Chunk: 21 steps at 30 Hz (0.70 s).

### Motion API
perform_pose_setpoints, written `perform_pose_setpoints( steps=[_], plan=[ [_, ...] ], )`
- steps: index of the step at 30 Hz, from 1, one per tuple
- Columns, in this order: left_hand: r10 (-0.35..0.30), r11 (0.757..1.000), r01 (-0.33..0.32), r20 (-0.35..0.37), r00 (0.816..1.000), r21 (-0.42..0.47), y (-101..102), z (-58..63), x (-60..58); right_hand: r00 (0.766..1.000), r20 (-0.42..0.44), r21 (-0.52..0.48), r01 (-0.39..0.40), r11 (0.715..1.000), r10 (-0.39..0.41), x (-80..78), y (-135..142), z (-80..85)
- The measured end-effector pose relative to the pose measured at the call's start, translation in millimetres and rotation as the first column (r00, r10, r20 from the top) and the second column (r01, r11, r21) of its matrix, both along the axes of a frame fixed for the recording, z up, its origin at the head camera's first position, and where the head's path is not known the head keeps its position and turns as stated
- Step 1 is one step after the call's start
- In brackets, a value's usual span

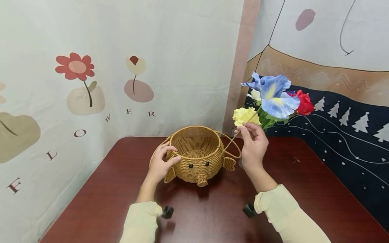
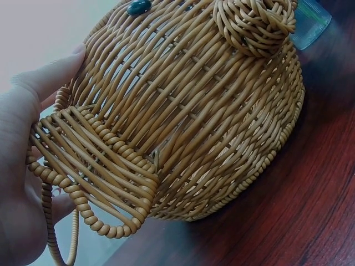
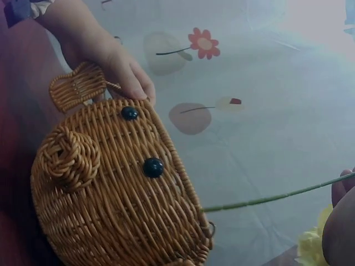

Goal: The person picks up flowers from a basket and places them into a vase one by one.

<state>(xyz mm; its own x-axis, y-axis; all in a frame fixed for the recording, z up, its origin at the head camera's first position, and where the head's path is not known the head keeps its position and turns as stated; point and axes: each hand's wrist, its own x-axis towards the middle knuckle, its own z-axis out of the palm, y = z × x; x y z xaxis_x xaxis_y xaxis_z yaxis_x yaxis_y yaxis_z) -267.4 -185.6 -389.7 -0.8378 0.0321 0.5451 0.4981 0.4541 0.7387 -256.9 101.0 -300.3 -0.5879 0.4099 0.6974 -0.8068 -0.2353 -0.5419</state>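
A wicker basket with an animal face, black button eyes and a woven snout stands upright on the table. My left hand grips its left rim, thumb on the outside beside a woven ear. Between thumb and fingers, my right hand pinches a thin green flower stem, right of the basket. The stem slants down to the basket's right rim; its lower end is hidden in the right wrist view. A blue flower stands above this hand, apparently on that stem.
Behind the right hand are a yellow flower, a red rose and a white bloom. A clear object stands beyond the basket, partly hidden. The dark red table meets printed cloths at its far edge.
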Motion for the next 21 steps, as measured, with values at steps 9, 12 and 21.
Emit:
perform_pose_setpoints(
  steps=[9, 12, 21],
  plan=[
    [-0.015, 1.0, 0.015, -0.038, 0.999, 0.01, 7.0, 18.8, 16.0, 0.993, -0.071, -0.048, 0.089, 0.995, -0.093, 3.1, 18.9, 7.2],
    [-0.007, 1.0, 0.007, -0.036, 0.999, -0.006, 8.6, 22.7, 20.0, 0.986, -0.049, -0.079, 0.154, 0.985, -0.158, -1.2, 26.2, 9.6],
    [0.006, 1.0, -0.006, -0.021, 1.0, -0.004, 0.7, 3.8, 2.6, 0.959, 0.065, -0.142, 0.281, 0.949, -0.275, -13.0, 46.9, 24.6]
  ],
)
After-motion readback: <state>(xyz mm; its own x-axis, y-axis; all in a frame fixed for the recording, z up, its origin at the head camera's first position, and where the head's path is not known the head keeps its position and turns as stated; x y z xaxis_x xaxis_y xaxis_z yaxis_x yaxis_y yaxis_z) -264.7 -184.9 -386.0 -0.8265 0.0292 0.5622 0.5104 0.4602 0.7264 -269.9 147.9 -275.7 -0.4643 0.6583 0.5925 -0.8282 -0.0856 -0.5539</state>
